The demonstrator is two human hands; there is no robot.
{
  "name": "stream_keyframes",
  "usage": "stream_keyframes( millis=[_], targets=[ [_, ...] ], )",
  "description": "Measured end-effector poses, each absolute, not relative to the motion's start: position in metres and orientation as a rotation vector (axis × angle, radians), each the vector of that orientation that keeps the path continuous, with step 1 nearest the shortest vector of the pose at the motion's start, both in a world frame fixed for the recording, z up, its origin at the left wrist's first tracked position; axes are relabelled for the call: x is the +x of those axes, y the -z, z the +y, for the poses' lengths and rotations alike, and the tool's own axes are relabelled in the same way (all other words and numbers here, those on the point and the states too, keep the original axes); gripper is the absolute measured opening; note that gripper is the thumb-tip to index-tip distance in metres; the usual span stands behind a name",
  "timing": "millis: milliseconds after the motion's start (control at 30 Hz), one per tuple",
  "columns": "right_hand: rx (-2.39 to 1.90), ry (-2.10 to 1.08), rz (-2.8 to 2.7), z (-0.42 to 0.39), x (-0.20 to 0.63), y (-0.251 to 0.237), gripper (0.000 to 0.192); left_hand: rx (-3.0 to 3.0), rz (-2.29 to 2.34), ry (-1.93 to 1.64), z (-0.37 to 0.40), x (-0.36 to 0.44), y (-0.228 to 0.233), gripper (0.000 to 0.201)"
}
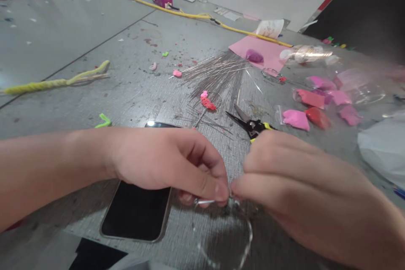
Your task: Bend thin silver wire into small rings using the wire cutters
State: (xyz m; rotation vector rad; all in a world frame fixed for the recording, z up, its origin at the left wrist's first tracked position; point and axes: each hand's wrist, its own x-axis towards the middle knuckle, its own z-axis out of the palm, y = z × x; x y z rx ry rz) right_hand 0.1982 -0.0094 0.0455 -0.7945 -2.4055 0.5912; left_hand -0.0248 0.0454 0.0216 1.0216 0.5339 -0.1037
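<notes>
— What is being held at the center of the scene?

— A thin silvery wire (pixel 205 201), which is being pinched between the fingertips of the left hand (pixel 164 160) and the right hand (pixel 294 185). The two hands are meeting fingertip to fingertip, both closed tight on the wire, just above the grey floor (pixel 95 105).

— And what is lying around them?

— A dark phone (pixel 136 213) is resting under the left hand, partly covered by it. Just beyond the right hand's knuckles, black-and-yellow snips (pixel 249 124) are lying with blades apart. Farther out from both hands, a fan of fine wires (pixel 218 74) is spreading across the floor, with a small red clay piece (pixel 207 102) at its near edge. Off beyond the right hand, pink and red clay pieces (pixel 308 112) are sitting in clear bags — and well out past the left forearm, a green-yellow pipe cleaner twist (pixel 57 82) is lying.
</notes>
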Motion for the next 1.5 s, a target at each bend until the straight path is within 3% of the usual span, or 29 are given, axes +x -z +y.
stream_keyframes(
  millis=[267, 467, 600, 800, 933, 1100, 1300, 1500],
  targets=[
    [-0.746, -0.693, -2.264, 0.008, 0.201, -0.032, 0.02, 0.792, 0.455, -0.131, 0.044, -0.021, -0.011, 0.023],
    [-1.064, -0.608, -2.108, 0.007, 0.201, -0.026, 0.007, 1.101, 0.565, -0.636, 0.041, -0.022, -0.01, 0.032],
    [-1.22, -0.759, -2.003, 0.005, 0.196, -0.026, 0.009, 1.424, 0.695, -0.785, 0.037, -0.021, -0.014, 0.014],
    [-0.979, -1.192, -1.888, 0.004, 0.194, -0.025, 0.007, 1.155, 0.636, -0.584, 0.037, -0.017, -0.015, 0.026],
    [-0.827, -1.219, -1.85, 0.007, 0.197, -0.019, 0.009, 0.967, 0.544, -0.39, 0.039, -0.017, -0.013, 0.029],
    [-0.652, -1.246, -1.873, 0.012, 0.2, -0.013, 0.013, 0.957, 0.525, -0.398, 0.039, -0.018, -0.016, 0.031],
    [-0.706, -1.3, -1.769, 0.005, 0.195, -0.003, 0.024, 0.936, 0.545, -0.346, 0.035, -0.018, -0.016, 0.035],
    [-0.625, -1.445, -1.567, 0.0, 0.188, 0.005, 0.014, 0.837, 0.494, -0.385, 0.036, -0.017, -0.009, 0.036]
  ],
)
